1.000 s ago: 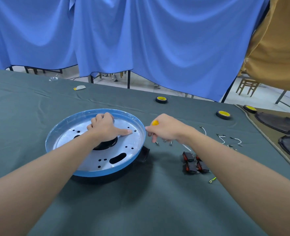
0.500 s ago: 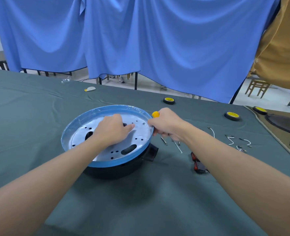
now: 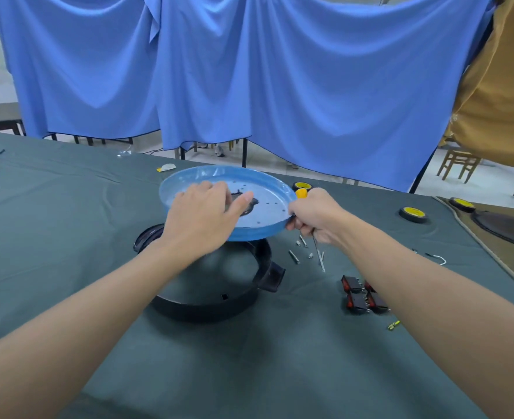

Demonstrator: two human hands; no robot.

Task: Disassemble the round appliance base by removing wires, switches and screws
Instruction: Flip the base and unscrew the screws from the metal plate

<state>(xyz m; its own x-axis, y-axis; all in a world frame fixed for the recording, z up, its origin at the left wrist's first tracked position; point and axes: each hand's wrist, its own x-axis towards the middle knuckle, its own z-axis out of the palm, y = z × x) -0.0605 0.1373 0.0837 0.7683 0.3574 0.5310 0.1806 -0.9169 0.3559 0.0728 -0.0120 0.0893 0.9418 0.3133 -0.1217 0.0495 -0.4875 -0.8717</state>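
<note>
Backdrop: blue curtains [image 3: 249, 86] hung behind your green-clothed table [image 3: 68, 237].
Plate: the blue-rimmed metal plate [image 3: 269, 207] was tilted above the black base ring [image 3: 201, 308].
Hands: your left hand [image 3: 201, 219] gripped its centre; your right hand [image 3: 316, 219] pinched its rim, clutching a yellow-handled screwdriver [image 3: 301, 193].

Plenty of room on the surface [image 3: 53, 237] left and in front of the black ring [image 3: 207, 306]. From above, blocked by the lifted blue plate [image 3: 267, 204]. Right side tight: screwdriver [image 3: 319, 255] shaft over loose screws [image 3: 294, 257], switches [image 3: 359, 293] nearer.

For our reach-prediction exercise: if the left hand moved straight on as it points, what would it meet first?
Probably the far rim of the blue plate, which the left hand holds; depth is unclear.
</note>
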